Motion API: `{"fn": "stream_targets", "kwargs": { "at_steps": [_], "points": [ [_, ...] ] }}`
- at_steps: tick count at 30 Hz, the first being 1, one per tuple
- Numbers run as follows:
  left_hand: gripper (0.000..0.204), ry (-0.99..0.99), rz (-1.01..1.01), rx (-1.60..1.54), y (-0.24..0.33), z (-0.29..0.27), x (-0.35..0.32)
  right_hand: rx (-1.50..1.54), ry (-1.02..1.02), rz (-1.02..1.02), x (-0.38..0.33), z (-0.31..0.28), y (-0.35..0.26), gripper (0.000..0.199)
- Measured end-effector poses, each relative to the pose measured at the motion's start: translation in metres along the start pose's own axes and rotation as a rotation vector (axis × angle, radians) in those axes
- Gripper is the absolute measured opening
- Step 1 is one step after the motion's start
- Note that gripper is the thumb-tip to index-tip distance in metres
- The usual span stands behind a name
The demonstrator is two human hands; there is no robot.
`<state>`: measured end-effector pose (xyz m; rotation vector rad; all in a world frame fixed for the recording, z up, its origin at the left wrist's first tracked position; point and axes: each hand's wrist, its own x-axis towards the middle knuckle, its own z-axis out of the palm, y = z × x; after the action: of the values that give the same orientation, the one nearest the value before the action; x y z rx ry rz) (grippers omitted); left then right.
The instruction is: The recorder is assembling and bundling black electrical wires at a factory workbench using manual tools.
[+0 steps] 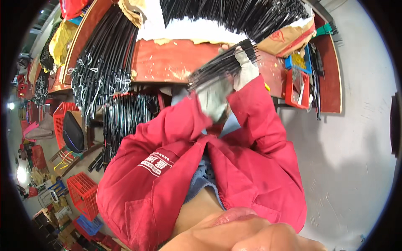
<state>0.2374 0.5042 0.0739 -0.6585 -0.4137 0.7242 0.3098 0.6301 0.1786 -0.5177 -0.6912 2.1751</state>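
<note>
A bundle of thin black rods (222, 66) is held slantwise above the near edge of a red tabletop, its right end higher. My right hand (247, 69), in a whitish glove, is closed around the bundle close to its right end. Just below the rods is my left hand (214, 99), in a pale glove. Motion smears it and its fingers are not clear, so whether it grips the rods cannot be told. Both arms wear red sleeves.
A large heap of black rods (234, 16) lies on paper at the far side of the red table (163, 62). Tied rods (100, 54) hang over its left edge. Small red (297, 88) and blue trays (307, 58) sit right. Red crates (83, 195) stand on the floor left.
</note>
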Motion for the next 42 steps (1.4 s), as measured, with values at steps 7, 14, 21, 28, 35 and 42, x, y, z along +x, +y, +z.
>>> {"fn": "stream_targets", "kwargs": {
  "at_steps": [7,14,21,28,35,42],
  "points": [
    [0.014,0.472,1.345,1.694,-0.046,0.098,0.024,-0.610,-0.147,-0.026,0.045,-0.017,-0.027,0.020],
    [0.028,0.589,1.535,1.699,0.000,0.134,0.026,-0.953,-0.324,0.047,0.042,-0.015,-0.008,0.025],
    [0.026,1.301,1.891,2.688,-0.002,0.109,-0.066,-0.825,-0.269,0.022,0.017,-0.028,-0.014,0.023],
    [0.019,2.800,1.868,2.187,-0.005,0.115,-0.233,-0.746,-0.318,0.021,0.011,-0.028,-0.005,0.028],
    [0.030,2.961,1.534,2.050,0.033,0.165,-0.301,-0.809,-0.395,-0.032,0.017,-0.033,-0.006,0.029],
    [0.020,3.307,1.216,1.837,0.055,0.230,-0.383,-0.788,-0.419,-0.043,0.012,-0.023,0.000,0.031]
  ]
}}
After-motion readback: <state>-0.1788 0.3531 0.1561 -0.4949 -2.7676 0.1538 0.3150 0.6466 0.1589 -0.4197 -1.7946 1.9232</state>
